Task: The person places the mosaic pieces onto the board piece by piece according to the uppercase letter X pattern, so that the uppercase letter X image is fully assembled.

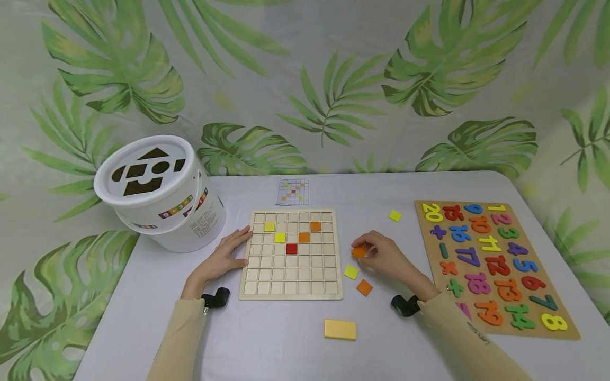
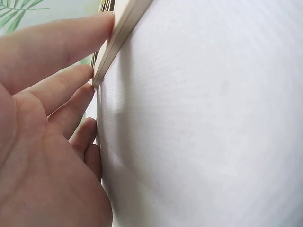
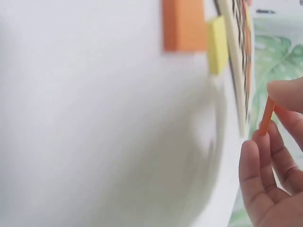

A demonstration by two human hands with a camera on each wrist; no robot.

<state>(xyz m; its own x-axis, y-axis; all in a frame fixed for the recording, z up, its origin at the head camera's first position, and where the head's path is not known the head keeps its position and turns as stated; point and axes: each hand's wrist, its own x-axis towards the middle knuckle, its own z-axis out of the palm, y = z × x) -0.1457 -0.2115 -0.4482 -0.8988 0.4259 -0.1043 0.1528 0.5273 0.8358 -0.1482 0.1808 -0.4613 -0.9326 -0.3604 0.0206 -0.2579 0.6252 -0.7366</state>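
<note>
A wooden grid board [image 1: 290,274] lies flat on the table. On it, two yellow tiles and two orange tiles slant in toward a red tile [image 1: 292,248]. My left hand [image 1: 223,259] touches the board's left edge with extended fingers, and the left wrist view shows the fingertips against that wooden edge [image 2: 124,30]. Just right of the board, my right hand [image 1: 385,258] pinches an orange square tile [image 3: 267,116] between thumb and fingers, above the table. A yellow tile [image 1: 351,272] and another orange tile [image 1: 364,288] lie below that hand.
A pattern card [image 1: 293,192] lies behind the board. At the left stands a white bucket [image 1: 190,233] with a shape-sorter lid. A number board [image 1: 498,270] occupies the right side. Another yellow tile [image 1: 395,216] lies farther back; a pale yellow block [image 1: 340,329] is in front.
</note>
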